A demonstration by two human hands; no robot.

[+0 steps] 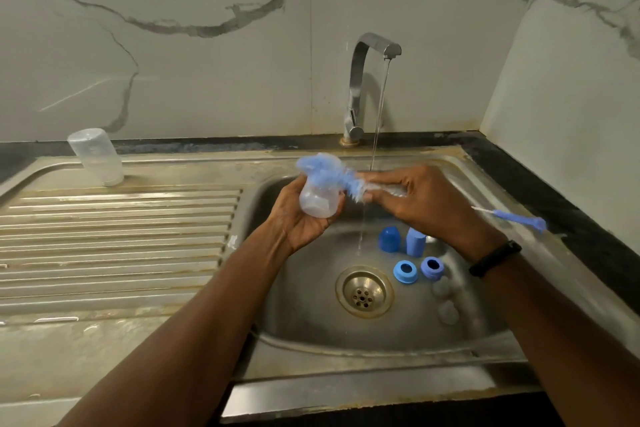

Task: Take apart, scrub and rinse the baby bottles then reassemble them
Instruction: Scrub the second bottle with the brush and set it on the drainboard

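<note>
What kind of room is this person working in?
Most likely a home kitchen, at the sink. A steel sink with a ribbed draining board is set into a dark counter, a tap runs water into the basin, and marble-look wall panels stand behind it.

Sink (460,329) set in the worktop (554,180), draining board (117,239) to its left.

The tap (360,87) stands behind the basin. An upturned bottle (96,156) sits at the board's far left corner. Above the basin, the left hand (304,218) holds a bottle (317,203) left of the right hand (426,201), a brush (332,177) between them. In the basin, two caps (401,241) and two rings (417,270) lie right of the drain (364,291), two teats (445,298) nearer. A small brush (512,218) lies on the right rim.
</note>
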